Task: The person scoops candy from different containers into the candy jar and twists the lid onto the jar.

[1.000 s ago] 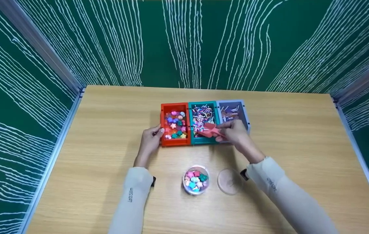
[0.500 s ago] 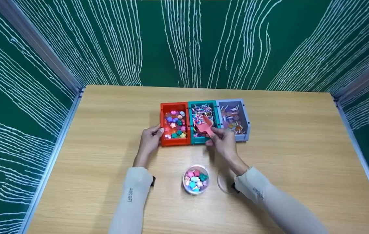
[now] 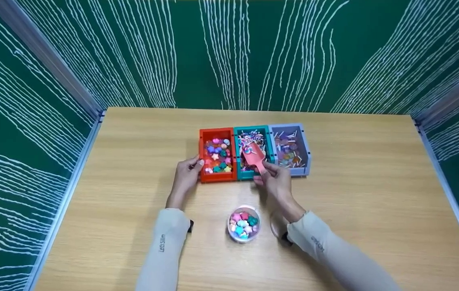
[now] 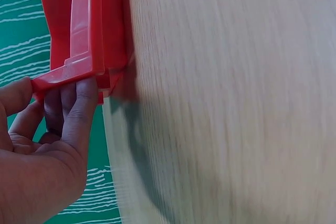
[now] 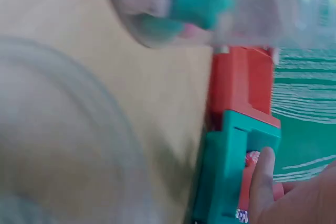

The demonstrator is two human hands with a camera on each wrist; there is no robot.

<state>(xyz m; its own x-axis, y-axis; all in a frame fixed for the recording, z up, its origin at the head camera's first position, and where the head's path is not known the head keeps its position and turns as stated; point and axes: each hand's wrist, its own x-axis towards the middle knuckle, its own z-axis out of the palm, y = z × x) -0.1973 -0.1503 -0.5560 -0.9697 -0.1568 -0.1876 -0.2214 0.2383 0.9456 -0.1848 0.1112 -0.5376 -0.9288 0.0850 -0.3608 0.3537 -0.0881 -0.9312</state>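
Pink scoop [image 3: 256, 159], pinched by the right hand [image 3: 279, 185], bears candy [image 3: 248, 150] at the teal bin [image 3: 246, 175]; the left hand [image 3: 186, 175] grips the red bin [image 3: 217, 176]. Scooping seems the step; lifting calls for levelness.

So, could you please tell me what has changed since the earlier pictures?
The right grip moved left, uncovering more of the lavender bin; its pink scoop, over the teal bin, swung from pointing left to pointing mostly forward. Nothing was let go. The left grip stays on the red bin; the jar is unmoved.
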